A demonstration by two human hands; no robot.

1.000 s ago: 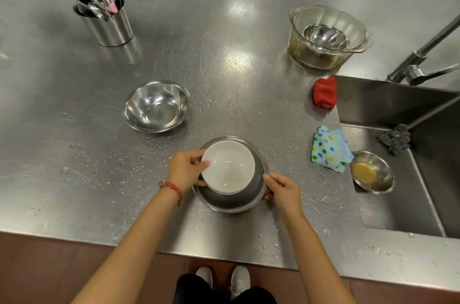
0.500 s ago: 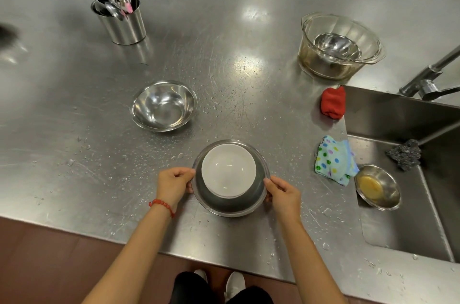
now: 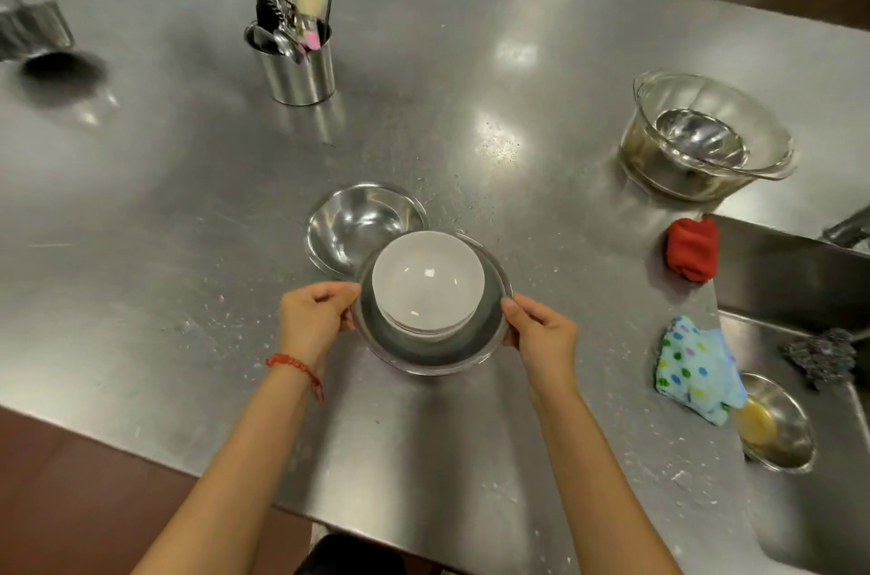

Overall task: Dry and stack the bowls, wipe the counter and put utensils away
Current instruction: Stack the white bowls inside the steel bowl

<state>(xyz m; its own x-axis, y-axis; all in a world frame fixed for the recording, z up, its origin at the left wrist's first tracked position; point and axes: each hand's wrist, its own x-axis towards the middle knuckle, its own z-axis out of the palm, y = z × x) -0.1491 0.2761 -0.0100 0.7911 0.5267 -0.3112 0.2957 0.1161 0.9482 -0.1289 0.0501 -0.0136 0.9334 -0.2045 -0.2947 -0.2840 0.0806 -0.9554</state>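
Observation:
A white bowl sits inside a larger steel bowl, and both my hands hold that steel bowl by its rim, lifted above the counter. My left hand grips the left rim, my right hand the right rim. Just behind, partly hidden by the stack, a second steel bowl rests on the wet steel counter. A glass bowl with a small steel bowl inside stands at the back right. A steel utensil holder with whisk, brush and spoons stands at the back.
A folded red cloth and a dotted blue cloth lie by the sink on the right. In the sink are a small steel bowl with yellow residue and a steel scourer. Water drops dot the counter.
Both hands have taken the steel bowl's rim and lifted the stack up and back toward the second steel bowl. The view has shifted left.

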